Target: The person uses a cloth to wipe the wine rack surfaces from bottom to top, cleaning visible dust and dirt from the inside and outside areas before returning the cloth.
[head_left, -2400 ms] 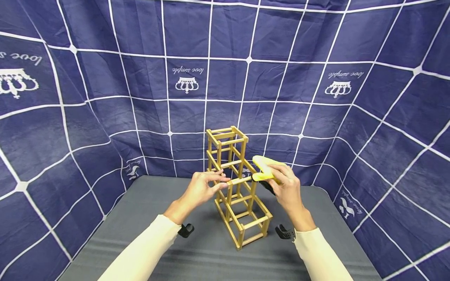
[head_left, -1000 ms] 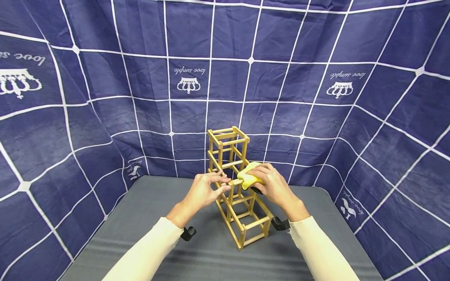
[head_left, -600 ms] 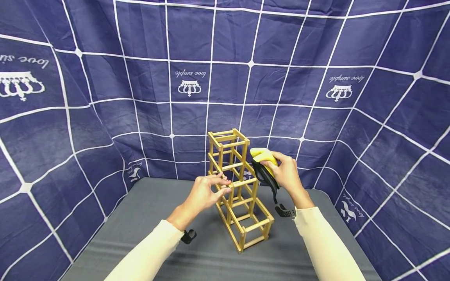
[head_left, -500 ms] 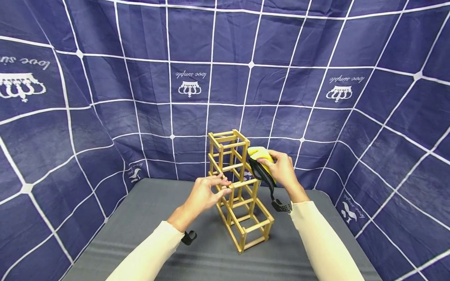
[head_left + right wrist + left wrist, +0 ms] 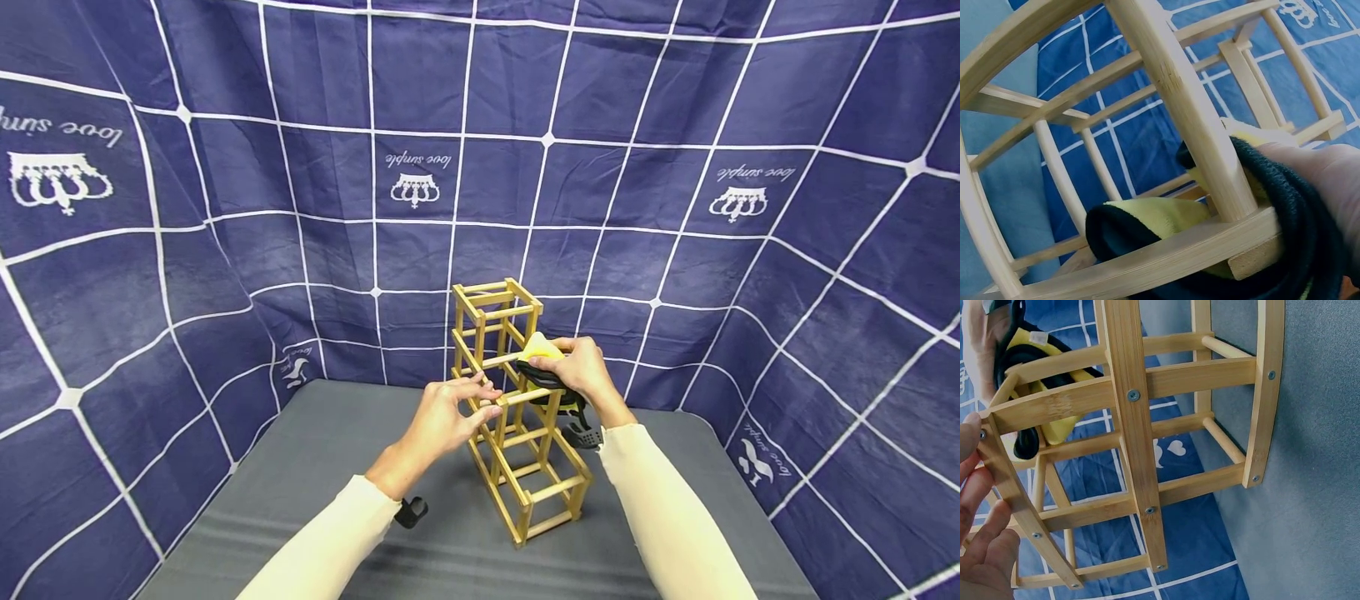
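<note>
A stepped wooden rack (image 5: 524, 518) of slats and round rods stands upright. My left hand (image 5: 441, 419) holds the near left corner of its middle tier; in the left wrist view the fingertips (image 5: 979, 487) lie against the corner post. My right hand (image 5: 587, 372) grips a yellow cloth (image 5: 542, 347) with black parts at the middle tier's right side. In the right wrist view, the cloth (image 5: 1154, 215) folds around the side slat (image 5: 1147, 259), partly inside the frame and partly outside. The right fingers are mostly hidden behind the cloth and wood.
The rack stands on a grey-covered table (image 5: 337, 542). A blue curtain (image 5: 495, 183) with white grid lines surrounds the back and sides. A black wrist strap (image 5: 411, 511) hangs below the left wrist.
The right hand wiped the cloth along the front rod, lifted it off to the right, then brought it left and down onto the right side slat. The left hand kept its hold.
</note>
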Demonstrator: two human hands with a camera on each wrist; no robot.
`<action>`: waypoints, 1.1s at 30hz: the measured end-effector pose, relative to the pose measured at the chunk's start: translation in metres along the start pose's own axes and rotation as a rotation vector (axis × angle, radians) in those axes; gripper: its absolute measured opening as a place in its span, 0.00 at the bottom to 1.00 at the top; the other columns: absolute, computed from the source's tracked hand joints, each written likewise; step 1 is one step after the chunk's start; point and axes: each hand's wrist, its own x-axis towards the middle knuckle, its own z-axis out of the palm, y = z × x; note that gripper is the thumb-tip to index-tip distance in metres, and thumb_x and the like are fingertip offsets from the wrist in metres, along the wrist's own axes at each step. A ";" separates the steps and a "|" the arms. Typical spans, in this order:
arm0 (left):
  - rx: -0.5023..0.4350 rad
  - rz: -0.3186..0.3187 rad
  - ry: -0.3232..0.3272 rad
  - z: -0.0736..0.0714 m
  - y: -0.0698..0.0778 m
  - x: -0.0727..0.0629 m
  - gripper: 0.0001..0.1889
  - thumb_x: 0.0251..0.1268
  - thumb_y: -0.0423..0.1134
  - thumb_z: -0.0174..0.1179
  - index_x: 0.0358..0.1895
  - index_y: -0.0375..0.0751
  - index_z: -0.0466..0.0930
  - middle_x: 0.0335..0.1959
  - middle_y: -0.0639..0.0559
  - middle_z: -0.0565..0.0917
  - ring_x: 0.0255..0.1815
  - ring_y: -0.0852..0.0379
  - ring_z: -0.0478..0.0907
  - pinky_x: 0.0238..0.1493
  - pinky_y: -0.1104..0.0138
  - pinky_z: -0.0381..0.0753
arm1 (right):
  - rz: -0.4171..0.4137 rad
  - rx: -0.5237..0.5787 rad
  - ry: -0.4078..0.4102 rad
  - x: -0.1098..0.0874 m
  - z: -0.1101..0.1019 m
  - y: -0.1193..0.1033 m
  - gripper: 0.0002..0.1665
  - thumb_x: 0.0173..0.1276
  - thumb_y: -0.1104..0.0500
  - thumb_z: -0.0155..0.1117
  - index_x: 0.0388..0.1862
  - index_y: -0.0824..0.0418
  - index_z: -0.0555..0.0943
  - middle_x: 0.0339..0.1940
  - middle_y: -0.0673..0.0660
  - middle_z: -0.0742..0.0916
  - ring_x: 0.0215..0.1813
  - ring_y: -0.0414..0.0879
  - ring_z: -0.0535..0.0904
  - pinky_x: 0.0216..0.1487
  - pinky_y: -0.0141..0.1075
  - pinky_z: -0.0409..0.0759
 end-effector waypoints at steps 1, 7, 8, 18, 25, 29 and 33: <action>-0.001 0.001 0.004 -0.001 0.000 0.000 0.14 0.66 0.39 0.88 0.51 0.41 1.00 0.49 0.48 1.00 0.66 0.40 0.95 0.70 0.45 0.93 | -0.003 -0.010 0.004 0.000 0.000 -0.001 0.32 0.67 0.44 0.91 0.65 0.59 0.96 0.61 0.66 0.97 0.57 0.60 0.89 0.58 0.47 0.84; -0.012 0.004 0.017 0.001 0.001 0.001 0.14 0.65 0.38 0.88 0.51 0.40 1.00 0.48 0.47 1.00 0.65 0.38 0.96 0.70 0.46 0.93 | -0.029 -0.055 -0.011 -0.011 -0.009 -0.003 0.28 0.68 0.44 0.90 0.60 0.58 0.98 0.56 0.64 0.98 0.54 0.59 0.89 0.55 0.46 0.83; -0.010 0.001 0.016 0.001 0.001 0.001 0.14 0.65 0.38 0.88 0.51 0.39 1.00 0.48 0.46 1.00 0.65 0.38 0.96 0.71 0.46 0.93 | -0.035 -0.064 -0.016 -0.014 -0.013 -0.003 0.26 0.68 0.44 0.90 0.58 0.58 0.98 0.54 0.64 0.98 0.53 0.59 0.89 0.54 0.45 0.84; -0.030 -0.016 -0.012 0.002 -0.002 0.000 0.13 0.67 0.39 0.87 0.51 0.41 1.00 0.52 0.46 0.99 0.68 0.41 0.94 0.72 0.45 0.92 | -0.019 -0.130 0.007 -0.017 -0.017 -0.013 0.22 0.66 0.47 0.90 0.51 0.60 0.99 0.47 0.62 0.99 0.50 0.61 0.90 0.53 0.50 0.86; -0.024 -0.016 -0.057 -0.002 0.000 0.002 0.13 0.71 0.41 0.85 0.54 0.42 1.00 0.55 0.45 0.99 0.70 0.41 0.94 0.73 0.45 0.91 | 0.014 -0.085 0.074 -0.005 0.000 -0.018 0.25 0.68 0.48 0.90 0.57 0.62 0.97 0.53 0.65 0.98 0.58 0.66 0.92 0.65 0.59 0.88; -0.008 -0.005 -0.040 -0.011 0.001 0.009 0.12 0.74 0.40 0.82 0.55 0.41 0.99 0.55 0.44 0.99 0.65 0.41 0.96 0.70 0.44 0.93 | 0.017 -0.088 0.098 -0.006 0.003 -0.017 0.26 0.69 0.47 0.90 0.59 0.60 0.97 0.52 0.64 0.98 0.56 0.65 0.92 0.63 0.59 0.88; 0.017 0.030 0.093 -0.025 -0.003 0.027 0.17 0.76 0.35 0.80 0.64 0.38 0.95 0.58 0.41 0.97 0.62 0.40 0.96 0.68 0.45 0.93 | -0.010 -0.086 0.116 -0.010 0.002 -0.018 0.27 0.69 0.46 0.90 0.61 0.59 0.97 0.52 0.64 0.98 0.52 0.63 0.92 0.60 0.57 0.90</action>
